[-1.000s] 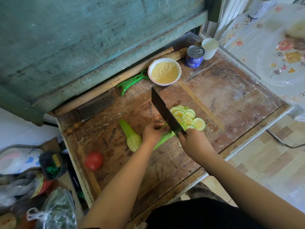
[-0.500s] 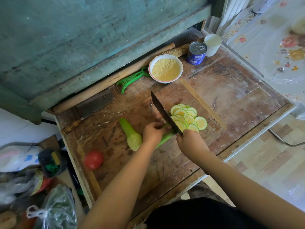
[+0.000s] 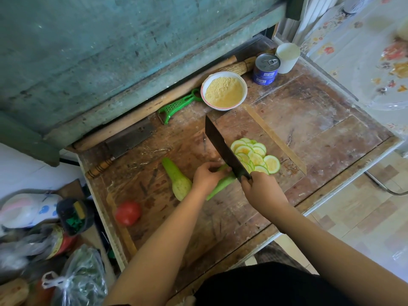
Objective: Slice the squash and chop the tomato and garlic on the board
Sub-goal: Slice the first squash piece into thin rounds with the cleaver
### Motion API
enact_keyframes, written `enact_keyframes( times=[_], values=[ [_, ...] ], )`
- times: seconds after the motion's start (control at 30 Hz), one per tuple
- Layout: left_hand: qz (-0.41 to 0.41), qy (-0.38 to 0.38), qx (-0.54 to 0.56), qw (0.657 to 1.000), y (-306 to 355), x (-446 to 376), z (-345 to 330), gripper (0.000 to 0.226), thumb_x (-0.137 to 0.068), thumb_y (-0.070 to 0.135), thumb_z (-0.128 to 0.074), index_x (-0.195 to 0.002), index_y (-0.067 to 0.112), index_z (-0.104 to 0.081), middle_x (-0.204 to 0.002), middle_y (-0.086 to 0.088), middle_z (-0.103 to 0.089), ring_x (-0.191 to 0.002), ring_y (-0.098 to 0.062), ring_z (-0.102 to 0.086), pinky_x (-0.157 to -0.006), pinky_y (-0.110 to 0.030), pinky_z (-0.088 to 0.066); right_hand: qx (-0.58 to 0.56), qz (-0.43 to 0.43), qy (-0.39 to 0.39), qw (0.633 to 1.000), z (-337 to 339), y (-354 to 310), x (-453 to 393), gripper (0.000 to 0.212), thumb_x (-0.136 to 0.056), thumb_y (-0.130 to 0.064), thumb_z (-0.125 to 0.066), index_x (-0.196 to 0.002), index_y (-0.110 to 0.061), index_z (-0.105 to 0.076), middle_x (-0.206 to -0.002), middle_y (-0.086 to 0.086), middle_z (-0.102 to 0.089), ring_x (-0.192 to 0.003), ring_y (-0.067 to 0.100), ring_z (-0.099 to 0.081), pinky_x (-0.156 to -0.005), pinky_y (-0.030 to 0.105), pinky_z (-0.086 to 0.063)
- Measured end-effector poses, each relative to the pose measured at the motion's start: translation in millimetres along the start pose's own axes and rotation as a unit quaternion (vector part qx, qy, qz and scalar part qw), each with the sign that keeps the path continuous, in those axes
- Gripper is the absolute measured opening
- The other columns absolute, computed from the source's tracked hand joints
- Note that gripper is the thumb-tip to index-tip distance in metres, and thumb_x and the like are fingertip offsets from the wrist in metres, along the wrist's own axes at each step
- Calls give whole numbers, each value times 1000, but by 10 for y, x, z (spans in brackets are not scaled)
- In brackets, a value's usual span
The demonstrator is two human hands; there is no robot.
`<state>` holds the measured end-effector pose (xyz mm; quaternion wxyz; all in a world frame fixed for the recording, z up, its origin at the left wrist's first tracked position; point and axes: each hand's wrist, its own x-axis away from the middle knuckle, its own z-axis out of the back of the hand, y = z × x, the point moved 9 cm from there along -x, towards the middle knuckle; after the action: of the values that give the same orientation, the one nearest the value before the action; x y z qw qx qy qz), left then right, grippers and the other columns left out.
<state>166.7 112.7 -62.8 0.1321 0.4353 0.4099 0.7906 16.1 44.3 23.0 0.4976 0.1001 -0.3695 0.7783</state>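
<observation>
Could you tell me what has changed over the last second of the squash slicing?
Very little. The right hand keeps its grip on the cleaver, blade at the squash, which the left hand still holds; any blade motion is too slight to judge. The pile of slices, the second squash, the tomato and the bowl have stayed put.

Bowl (image 3: 223,91), tin (image 3: 266,69), green peeler (image 3: 179,106)

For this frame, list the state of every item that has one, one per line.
Left hand: grips the squash being cut.
Right hand: grips the cleaver handle.
Cleaver: blade tilted, edge at the squash.
Cut squash: partly sliced.
Slices: piled, overlapping.
Second squash: whole.
Tomato: whole.
Can: sealed.
Bowl: holds yellow meal.
Serrated knife: lying unused.
</observation>
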Motion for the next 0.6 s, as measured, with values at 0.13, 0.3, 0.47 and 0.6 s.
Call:
enact_keyframes(
  times=[0.13, 0.3, 0.47, 0.6],
  values=[
    [-9, -12, 4, 1000, 4, -2, -15, 35, -74, 25, -80, -103, 10, -69, -104, 1, -69, -100, -14, -64, -90, -32, -50, 8, 22, 18, 1000, 109, -82, 45, 38, -98, -32, -43, -64, -15, -41, -61, 4, -48, -54, 21, -46, -45, 28, -29],
    [-13, 4, 27, 1000, 13, 18, 3, 28, -75, 18, -79, -99, 8, -68, -100, -4, -68, -96, -15, -63, -90, -31, -49, 8, 20, 17, 1000, 102, -69, 87, 39, -97, -31, -44, -62, -15, -39, -59, 3, -45, -53, 20, -44, -46, 27, -27],
    [-14, 13, 43, 999, -1, 25, 11, 27, -74, 18, -80, -97, 8, -68, -98, -5, -68, -94, -17, -64, -89, -32, -49, 11, 20, 22, 1000, 128, -60, 142, 41, -98, -30, -43, -61, -14, -37, -58, 4, -44, -52, 20, -41, -45, 28, -25],
    [-18, 19, 52, 998, -7, 27, 11, 33, -73, 17, -81, -100, 3, -70, -100, -9, -70, -94, -19, -65, -89, -33, -50, 16, 26, 21, 999, 124, -82, 182, 41, -99, -29, -42, -61, -14, -37, -57, 3, -44, -51, 19, -41, -44, 28, -24]
  ],
)
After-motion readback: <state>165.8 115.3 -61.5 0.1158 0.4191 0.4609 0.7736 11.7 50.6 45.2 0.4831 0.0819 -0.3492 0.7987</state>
